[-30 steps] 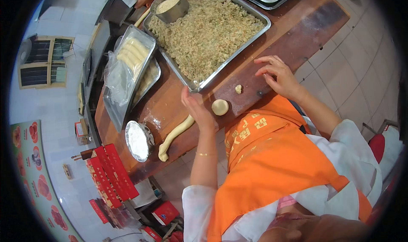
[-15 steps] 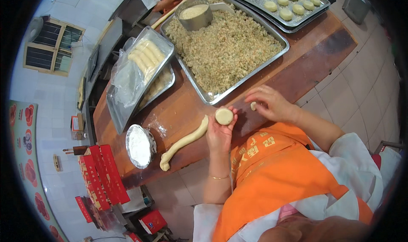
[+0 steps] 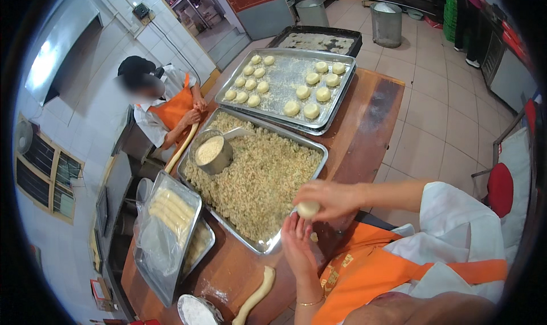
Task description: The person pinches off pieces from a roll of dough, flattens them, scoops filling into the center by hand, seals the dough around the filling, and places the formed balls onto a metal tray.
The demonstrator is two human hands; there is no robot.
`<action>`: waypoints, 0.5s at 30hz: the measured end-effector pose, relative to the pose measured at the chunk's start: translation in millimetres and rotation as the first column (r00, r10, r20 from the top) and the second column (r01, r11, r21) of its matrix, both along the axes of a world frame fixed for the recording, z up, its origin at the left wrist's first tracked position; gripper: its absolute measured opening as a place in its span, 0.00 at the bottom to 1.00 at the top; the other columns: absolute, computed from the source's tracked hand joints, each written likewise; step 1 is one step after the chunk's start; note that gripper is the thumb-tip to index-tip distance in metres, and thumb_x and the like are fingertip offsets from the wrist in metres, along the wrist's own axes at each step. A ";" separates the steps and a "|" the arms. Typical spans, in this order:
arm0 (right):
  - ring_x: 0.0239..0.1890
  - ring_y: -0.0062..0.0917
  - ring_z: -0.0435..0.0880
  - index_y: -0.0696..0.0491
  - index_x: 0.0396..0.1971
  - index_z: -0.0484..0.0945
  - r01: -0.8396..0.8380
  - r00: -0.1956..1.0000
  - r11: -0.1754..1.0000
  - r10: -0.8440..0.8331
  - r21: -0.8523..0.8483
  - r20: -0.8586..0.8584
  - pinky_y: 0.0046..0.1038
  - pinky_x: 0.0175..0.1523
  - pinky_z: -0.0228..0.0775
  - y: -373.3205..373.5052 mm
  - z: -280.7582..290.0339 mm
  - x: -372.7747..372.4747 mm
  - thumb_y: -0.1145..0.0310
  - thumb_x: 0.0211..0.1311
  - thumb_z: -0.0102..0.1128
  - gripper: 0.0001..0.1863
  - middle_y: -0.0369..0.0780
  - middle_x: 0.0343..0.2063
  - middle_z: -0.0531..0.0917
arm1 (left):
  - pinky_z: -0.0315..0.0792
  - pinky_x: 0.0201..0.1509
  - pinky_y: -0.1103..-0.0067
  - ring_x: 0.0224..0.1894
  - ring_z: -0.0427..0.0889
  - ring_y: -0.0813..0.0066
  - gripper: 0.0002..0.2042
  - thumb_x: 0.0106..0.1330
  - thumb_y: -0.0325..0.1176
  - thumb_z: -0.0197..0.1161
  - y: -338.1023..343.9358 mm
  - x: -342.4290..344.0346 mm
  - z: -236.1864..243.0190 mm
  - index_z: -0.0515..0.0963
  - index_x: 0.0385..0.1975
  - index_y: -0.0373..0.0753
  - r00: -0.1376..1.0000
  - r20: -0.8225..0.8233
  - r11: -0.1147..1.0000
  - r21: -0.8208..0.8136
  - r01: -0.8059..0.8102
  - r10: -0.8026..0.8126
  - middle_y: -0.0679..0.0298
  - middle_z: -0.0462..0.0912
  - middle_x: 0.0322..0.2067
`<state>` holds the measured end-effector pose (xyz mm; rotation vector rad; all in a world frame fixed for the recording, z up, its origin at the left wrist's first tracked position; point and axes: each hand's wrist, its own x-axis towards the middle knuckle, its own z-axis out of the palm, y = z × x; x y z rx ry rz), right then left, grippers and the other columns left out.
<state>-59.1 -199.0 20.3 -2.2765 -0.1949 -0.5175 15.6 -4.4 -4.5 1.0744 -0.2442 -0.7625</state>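
A round, pale dough cake is gripped by my right hand, over the near edge of the wooden table. Just below, my left hand is open, palm up and fingers extended; its fingertips are close to the cake, and I cannot tell whether they touch it. A small dough scrap shows beside my left hand. Left of that hand, a long dough roll lies on the table. The large metal tray of crumbly filling sits just beyond my hands.
A metal baking tray with several dough cakes stands at the far side. A round metal container rests in the filling. Stacked trays with plastic-covered dough rolls and a flour bowl are at left. A co-worker handles a long dough strip.
The dough cake has gone from my left hand to my right. The small scrap has left my right fingers. The view has swung up, bringing the far tray and the co-worker into sight.
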 end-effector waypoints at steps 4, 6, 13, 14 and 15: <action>0.55 0.35 0.77 0.52 0.59 0.70 0.268 0.963 0.963 -0.269 0.017 0.014 0.36 0.61 0.70 -86.8 8.1 23.7 0.67 0.53 0.72 0.33 0.44 0.52 0.75 | 0.68 0.63 0.69 0.62 0.73 0.59 0.21 0.79 0.42 0.42 8.0 15.3 6.4 0.64 0.60 0.33 0.990 0.064 0.980 0.149 -0.131 0.123 0.50 0.71 0.60; 0.55 0.32 0.77 0.52 0.60 0.69 0.327 0.943 0.891 -0.287 0.313 -0.168 0.35 0.61 0.70 -129.4 15.8 47.9 0.66 0.55 0.71 0.32 0.42 0.52 0.75 | 0.68 0.62 0.69 0.60 0.75 0.60 0.18 0.78 0.40 0.42 20.5 25.0 -9.0 0.67 0.57 0.33 0.980 0.096 0.975 0.123 -0.187 0.176 0.51 0.74 0.57; 0.56 0.39 0.75 0.53 0.57 0.70 0.577 0.791 0.811 -0.584 -0.093 -0.182 0.36 0.62 0.68 -254.3 12.9 145.5 0.62 0.50 0.72 0.33 0.48 0.52 0.76 | 0.72 0.52 0.73 0.50 0.79 0.66 0.12 0.76 0.34 0.44 23.2 22.1 13.5 0.71 0.50 0.35 0.873 0.278 0.891 0.101 -0.442 0.402 0.55 0.79 0.48; 0.57 0.41 0.75 0.53 0.57 0.71 0.568 0.793 0.814 -0.581 -0.120 -0.186 0.36 0.63 0.67 -265.2 3.0 156.9 0.62 0.49 0.72 0.33 0.48 0.52 0.76 | 0.72 0.52 0.73 0.50 0.79 0.66 0.12 0.76 0.34 0.44 21.9 23.0 16.2 0.71 0.49 0.35 0.871 0.275 0.885 0.116 -0.450 0.407 0.55 0.79 0.47; 0.57 0.42 0.74 0.52 0.56 0.71 0.560 0.793 0.815 -0.580 -0.150 -0.188 0.37 0.64 0.66 -276.8 -7.9 169.5 0.62 0.48 0.72 0.33 0.49 0.52 0.76 | 0.72 0.52 0.73 0.49 0.80 0.66 0.12 0.76 0.34 0.44 20.8 25.9 16.7 0.71 0.49 0.35 0.871 0.269 0.881 0.130 -0.456 0.411 0.55 0.79 0.46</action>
